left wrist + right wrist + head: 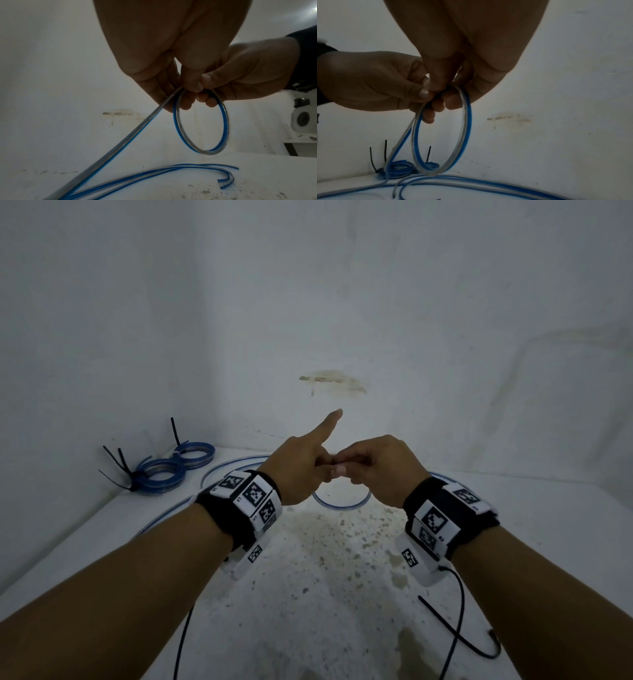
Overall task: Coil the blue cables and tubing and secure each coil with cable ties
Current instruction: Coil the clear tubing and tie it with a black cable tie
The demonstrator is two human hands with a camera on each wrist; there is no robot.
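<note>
Clear tubing with a blue stripe forms one small loop (342,504) that hangs under both hands above the white table (329,583). My left hand (327,471) pinches the top of the loop (226,121), with its index finger stretched out toward the wall. My right hand (344,470) grips the same spot from the other side, fingers curled round the loop (467,121). From the pinch a tail of tubing (120,146) runs down to the left. More loose tubing (154,171) lies on the table, ending in a cut end (223,182).
Two finished blue coils (161,478) (196,455) with black cable ties (175,431) lie in the back left corner by the wall. A thin black strip (448,630) lies front right. Black camera leads (185,638) hang from both wrists.
</note>
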